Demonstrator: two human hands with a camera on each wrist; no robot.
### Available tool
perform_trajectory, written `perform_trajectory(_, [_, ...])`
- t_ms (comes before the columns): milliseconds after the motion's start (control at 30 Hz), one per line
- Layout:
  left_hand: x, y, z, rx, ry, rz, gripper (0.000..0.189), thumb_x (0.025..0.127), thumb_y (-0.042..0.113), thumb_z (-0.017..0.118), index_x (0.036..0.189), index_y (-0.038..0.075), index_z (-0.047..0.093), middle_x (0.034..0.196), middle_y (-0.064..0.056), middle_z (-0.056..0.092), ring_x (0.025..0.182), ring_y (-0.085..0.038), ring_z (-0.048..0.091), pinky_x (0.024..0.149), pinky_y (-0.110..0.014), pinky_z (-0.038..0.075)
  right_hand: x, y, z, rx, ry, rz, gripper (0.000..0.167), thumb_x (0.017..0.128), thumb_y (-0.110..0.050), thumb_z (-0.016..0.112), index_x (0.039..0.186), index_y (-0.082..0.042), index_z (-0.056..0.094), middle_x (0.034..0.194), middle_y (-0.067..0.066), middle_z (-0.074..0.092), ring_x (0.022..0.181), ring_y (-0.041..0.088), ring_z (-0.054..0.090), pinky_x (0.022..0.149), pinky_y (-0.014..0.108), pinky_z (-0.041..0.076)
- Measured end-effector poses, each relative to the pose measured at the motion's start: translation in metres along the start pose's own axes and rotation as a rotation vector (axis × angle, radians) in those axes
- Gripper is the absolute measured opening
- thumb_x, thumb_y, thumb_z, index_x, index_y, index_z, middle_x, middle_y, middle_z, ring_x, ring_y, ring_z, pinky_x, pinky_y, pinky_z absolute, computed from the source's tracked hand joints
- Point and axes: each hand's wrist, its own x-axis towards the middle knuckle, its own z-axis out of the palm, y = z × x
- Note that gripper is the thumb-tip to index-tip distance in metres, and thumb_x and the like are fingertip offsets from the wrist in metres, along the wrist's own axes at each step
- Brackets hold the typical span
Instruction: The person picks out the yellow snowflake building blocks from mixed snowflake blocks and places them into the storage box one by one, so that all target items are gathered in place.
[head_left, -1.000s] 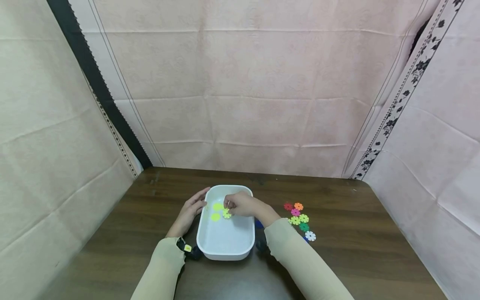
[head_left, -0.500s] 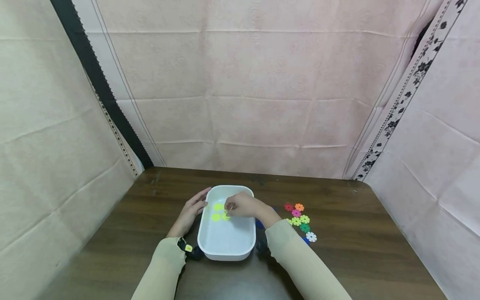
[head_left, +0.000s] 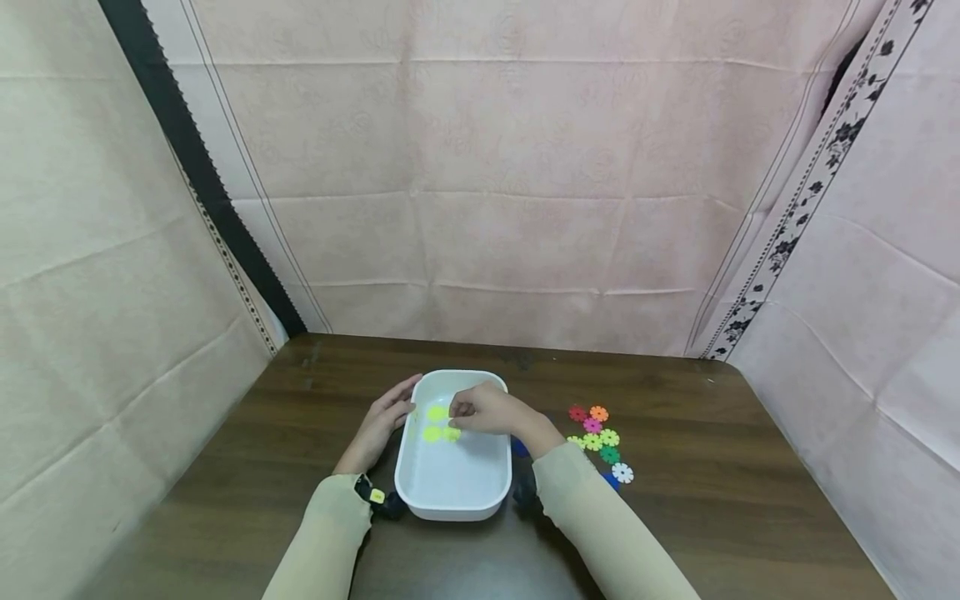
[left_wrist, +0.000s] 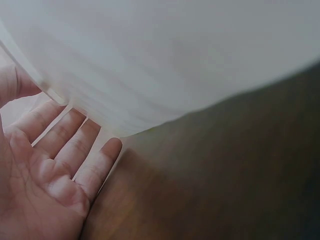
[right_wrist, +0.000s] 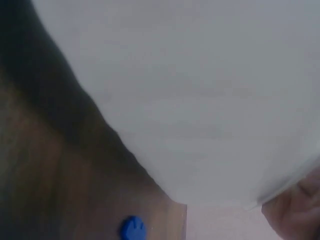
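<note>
A white rectangular tray [head_left: 453,483] stands on the table, with several flat yellow-green pieces in its far left part. My left hand [head_left: 378,425] holds the tray's left side. In the left wrist view its thumb [left_wrist: 22,85] is at the rim and its fingers [left_wrist: 82,150] lie against the outer wall. My right hand [head_left: 491,411] reaches over the right rim, its curled fingertips pinching a yellow-green flower-shaped disc [head_left: 452,434]. The fingers partly cover that disc. In the right wrist view, the tray wall [right_wrist: 210,110] hides most of the right hand [right_wrist: 295,210].
Right of the tray lies a loose group of flower-shaped discs, among them red [head_left: 577,413], orange [head_left: 598,413], pink [head_left: 592,426], green [head_left: 610,455] and white [head_left: 622,473] ones. Blue discs [head_left: 519,448] lie near the right sleeve. Cloth walls [head_left: 525,208] bound the brown table [head_left: 750,483].
The flower-shaped disc under my right fingertips has shifted slightly toward me and shows less of its face. My left hand and the tray hold nearly still.
</note>
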Motion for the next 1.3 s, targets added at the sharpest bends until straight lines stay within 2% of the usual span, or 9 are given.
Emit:
perform_trajectory(167, [0.0, 0.0, 0.0, -0.01, 0.0, 0.0, 0.048, 0.1, 0.021, 0.055, 0.148, 0.024, 0.051, 0.154, -0.003, 0.044, 0.14, -0.023, 0.045, 0.113, -0.044, 0.038, -0.002, 0.0, 0.001, 0.009, 0.021, -0.004, 0.009, 0.095, -0.027, 0.071, 0.1, -0.021, 0.074, 0.092, -0.016, 0.071, 0.087, -0.001, 0.065, 0.083, 0.019, 0.054])
perform_trajectory(300, [-0.001, 0.0, 0.0, -0.01, -0.004, 0.003, 0.048, 0.1, 0.02, 0.054, 0.148, 0.024, 0.05, 0.155, -0.004, 0.044, 0.14, -0.024, 0.044, 0.113, -0.044, 0.038, -0.005, 0.0, 0.001, 0.062, 0.041, -0.027, 0.011, 0.096, -0.03, 0.07, 0.101, -0.022, 0.074, 0.094, -0.017, 0.071, 0.089, 0.0, 0.065, 0.086, 0.021, 0.054])
perform_trajectory(500, [0.0, 0.001, 0.0, -0.005, -0.003, -0.003, 0.047, 0.1, 0.021, 0.055, 0.147, 0.025, 0.051, 0.153, -0.003, 0.046, 0.138, -0.023, 0.046, 0.113, -0.045, 0.038, -0.011, 0.002, 0.005, 0.148, 0.143, -0.029, 0.01, 0.097, -0.033, 0.068, 0.1, -0.025, 0.074, 0.091, -0.016, 0.07, 0.085, 0.004, 0.065, 0.081, 0.023, 0.055])
perform_trajectory(600, [0.0, 0.001, 0.0, -0.003, 0.0, -0.001, 0.048, 0.1, 0.021, 0.055, 0.147, 0.025, 0.051, 0.153, -0.004, 0.046, 0.139, -0.024, 0.046, 0.113, -0.047, 0.037, -0.013, 0.002, 0.006, 0.166, 0.182, -0.041, 0.011, 0.097, -0.034, 0.069, 0.1, -0.025, 0.073, 0.09, -0.015, 0.07, 0.083, 0.006, 0.065, 0.079, 0.024, 0.056])
perform_trajectory(800, [0.001, -0.001, -0.002, 0.003, -0.006, 0.006, 0.047, 0.101, 0.021, 0.055, 0.147, 0.025, 0.051, 0.153, -0.004, 0.046, 0.138, -0.024, 0.046, 0.113, -0.048, 0.037, -0.016, 0.001, 0.002, 0.157, 0.201, -0.079, 0.013, 0.097, -0.036, 0.068, 0.102, -0.025, 0.073, 0.092, -0.016, 0.07, 0.086, 0.004, 0.065, 0.081, 0.023, 0.056])
perform_trajectory(933, [0.002, -0.001, -0.001, 0.001, -0.008, 0.027, 0.049, 0.1, 0.021, 0.055, 0.148, 0.021, 0.05, 0.154, -0.006, 0.045, 0.139, -0.026, 0.045, 0.113, -0.048, 0.037, -0.026, 0.0, -0.009, 0.145, 0.218, -0.069, 0.015, 0.097, -0.037, 0.068, 0.104, -0.025, 0.073, 0.095, -0.016, 0.07, 0.088, 0.005, 0.064, 0.083, 0.025, 0.056])
perform_trajectory(1067, [0.002, 0.001, -0.001, 0.007, 0.007, 0.022, 0.05, 0.099, 0.024, 0.057, 0.148, 0.023, 0.051, 0.154, -0.005, 0.045, 0.139, -0.024, 0.045, 0.113, -0.047, 0.038, -0.039, 0.002, -0.022, 0.143, 0.261, -0.031, 0.014, 0.097, -0.038, 0.067, 0.104, -0.027, 0.073, 0.095, -0.016, 0.07, 0.088, 0.007, 0.063, 0.082, 0.028, 0.056])
perform_trajectory(1300, [0.001, 0.001, 0.0, 0.009, 0.008, -0.017, 0.049, 0.099, 0.027, 0.058, 0.147, 0.027, 0.052, 0.154, 0.0, 0.045, 0.141, -0.021, 0.043, 0.114, -0.047, 0.036, -0.068, 0.018, -0.036, 0.155, 0.31, 0.009, 0.014, 0.097, -0.037, 0.066, 0.103, -0.027, 0.073, 0.095, -0.014, 0.07, 0.088, 0.009, 0.065, 0.082, 0.03, 0.057])
